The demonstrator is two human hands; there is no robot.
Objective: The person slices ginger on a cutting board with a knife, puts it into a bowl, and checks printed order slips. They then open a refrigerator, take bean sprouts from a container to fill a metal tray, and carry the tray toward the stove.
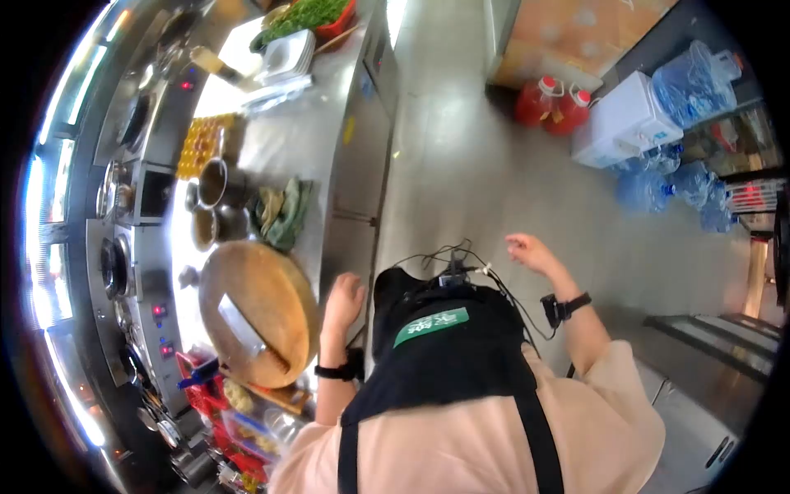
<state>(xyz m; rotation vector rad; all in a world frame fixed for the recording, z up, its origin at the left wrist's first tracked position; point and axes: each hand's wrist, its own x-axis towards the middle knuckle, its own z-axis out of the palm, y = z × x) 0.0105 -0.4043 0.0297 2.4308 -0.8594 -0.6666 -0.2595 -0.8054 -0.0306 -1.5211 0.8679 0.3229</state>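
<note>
My left hand, with a black band on its wrist, is beside the round wooden chopping board and apart from it. Its fingers are curled in and nothing shows in them. On the board lies a cleaver with its handle toward me. My right hand hangs over the floor on the other side of my body, fingers loosely bent and apart, holding nothing I can see. A black device is strapped to that wrist. A black apron with a green label covers my front.
A steel counter runs along the left with crumpled cloths, a metal pot, an egg tray, stacked white dishes and greens. Red jugs, a white box and water bottles stand right.
</note>
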